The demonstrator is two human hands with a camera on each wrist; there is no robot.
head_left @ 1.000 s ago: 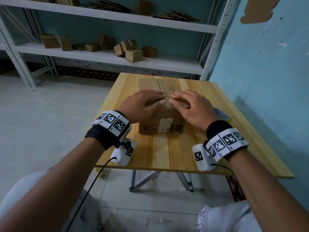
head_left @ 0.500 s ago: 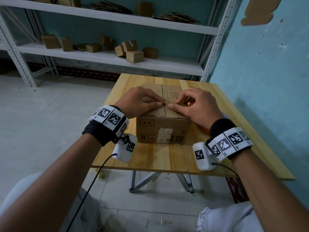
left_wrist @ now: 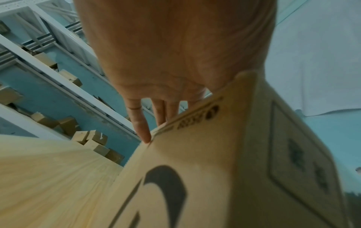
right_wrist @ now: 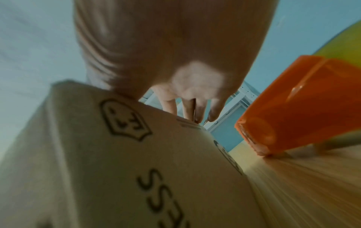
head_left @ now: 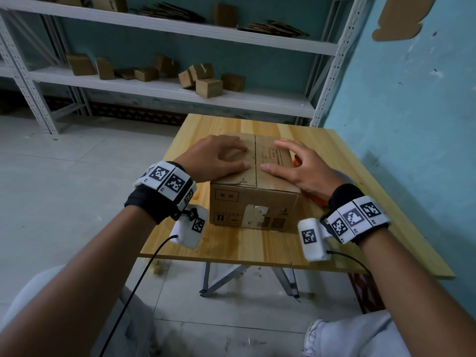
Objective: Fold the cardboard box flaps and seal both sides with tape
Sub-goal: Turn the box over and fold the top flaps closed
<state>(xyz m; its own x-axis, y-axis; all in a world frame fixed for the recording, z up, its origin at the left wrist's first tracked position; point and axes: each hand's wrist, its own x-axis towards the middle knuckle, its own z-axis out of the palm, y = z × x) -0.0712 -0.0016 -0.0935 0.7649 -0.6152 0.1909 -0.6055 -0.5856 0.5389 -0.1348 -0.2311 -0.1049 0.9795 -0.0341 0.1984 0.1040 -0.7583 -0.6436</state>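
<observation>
A brown cardboard box (head_left: 231, 202) stands on the wooden table (head_left: 257, 246), its two top flaps folded down and meeting along a centre seam. My left hand (head_left: 219, 158) presses on the left flap and my right hand (head_left: 291, 164) lies with fingers spread on the right flap. Neither hand holds anything. In the left wrist view the left hand (left_wrist: 175, 61) has its fingertips on the top edge of the box (left_wrist: 195, 169). The right wrist view has the right hand (right_wrist: 171, 54) over the box (right_wrist: 117, 154), with an orange tape dispenser (right_wrist: 293, 108) just to its right.
The orange tape dispenser (head_left: 316, 199) lies on the table behind my right wrist, mostly hidden. A blue wall (head_left: 399, 124) runs close along the table's right side. White metal shelving (head_left: 154, 86) with several small cardboard boxes stands behind the table.
Both hands have drawn apart from the centre seam and uncurled, each now lying on its own flap. The box has slid nearer to the table's front edge.
</observation>
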